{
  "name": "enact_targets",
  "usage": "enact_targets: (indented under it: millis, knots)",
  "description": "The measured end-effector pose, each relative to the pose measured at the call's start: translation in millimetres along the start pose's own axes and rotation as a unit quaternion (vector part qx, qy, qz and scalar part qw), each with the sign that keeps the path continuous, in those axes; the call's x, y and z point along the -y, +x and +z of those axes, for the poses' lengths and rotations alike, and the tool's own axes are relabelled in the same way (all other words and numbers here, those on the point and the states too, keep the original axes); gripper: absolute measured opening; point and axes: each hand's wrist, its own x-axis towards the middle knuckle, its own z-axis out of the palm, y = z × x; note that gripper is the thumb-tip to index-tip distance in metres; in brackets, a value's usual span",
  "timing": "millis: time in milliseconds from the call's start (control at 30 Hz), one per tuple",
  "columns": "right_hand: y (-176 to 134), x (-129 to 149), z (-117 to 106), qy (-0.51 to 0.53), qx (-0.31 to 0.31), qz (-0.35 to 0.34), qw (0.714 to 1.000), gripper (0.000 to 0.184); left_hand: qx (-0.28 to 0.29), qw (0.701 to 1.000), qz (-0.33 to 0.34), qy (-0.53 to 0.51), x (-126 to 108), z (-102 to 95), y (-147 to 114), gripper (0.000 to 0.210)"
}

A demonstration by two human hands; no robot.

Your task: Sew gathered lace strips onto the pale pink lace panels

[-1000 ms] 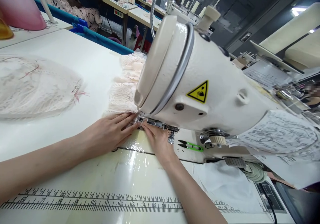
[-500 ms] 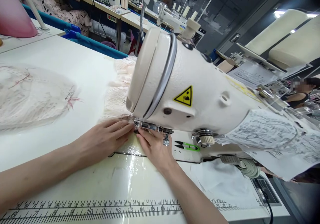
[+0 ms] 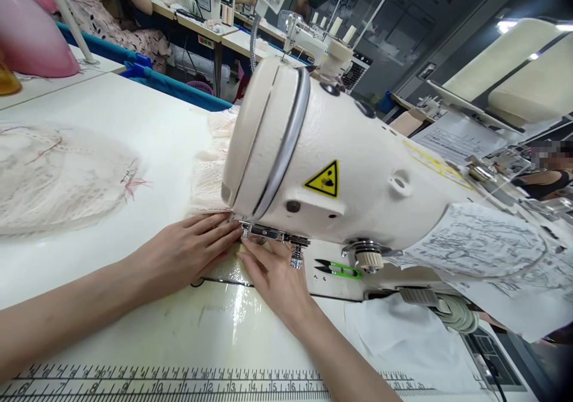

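A white sewing machine (image 3: 277,157) stands in the middle of the view, its head leaning over the work. My left hand (image 3: 192,249) lies flat beside the needle area, fingers stretched over the edge of pale lace fabric (image 3: 208,181). On the near side of the presser area is my right hand (image 3: 277,270), its forefinger reaching under the machine head and its thumb apart. The machine hides part of its fingers and whatever lies under them. Green thread snips (image 3: 338,269) rest on the machine bed, right of my right hand.
Another lace piece (image 3: 67,178) with red thread ends lies on the left of the white table (image 3: 170,115). A printed ruler (image 3: 179,384) runs along the front edge. White cloth (image 3: 403,330) is at the right. Other machines and a person in patterned clothing (image 3: 89,8) are behind.
The view has shifted slightly, so the surroundings sit a little lower. Both hands stay at the needle area, with only small finger movement.
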Motion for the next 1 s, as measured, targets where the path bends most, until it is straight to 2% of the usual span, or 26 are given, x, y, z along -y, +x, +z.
enact_targets:
  millis: [100, 400, 533, 800, 1000]
  knots:
    - [0.0, 0.5, -0.6, -0.015, -0.005, -0.004, 1.0, 0.027, 0.015, 1.0, 0.019, 0.014, 1.9, -5.6, 1.9, 0.047]
    - [-0.9, 2.9, -1.7, -0.056, 0.005, 0.004, 0.998, 0.03, -0.011, 1.0, -0.023, 0.014, -3.7, -6.1, 6.4, 0.049]
    - [0.0, 3.2, -1.7, -0.072, 0.001, -0.004, 0.997, 0.029, 0.014, 0.999, -0.012, 0.034, -3.0, -11.4, 10.7, 0.052]
    - [5.1, 6.5, 1.3, -0.122, 0.01, -0.026, 0.992, 0.033, 0.001, 0.998, 0.006, 0.056, -2.4, -10.9, 13.1, 0.052]
    - [3.7, 3.3, 3.6, -0.102, 0.011, -0.019, 0.995, 0.028, 0.035, 0.999, -0.021, 0.032, -1.8, -8.3, 11.0, 0.051]
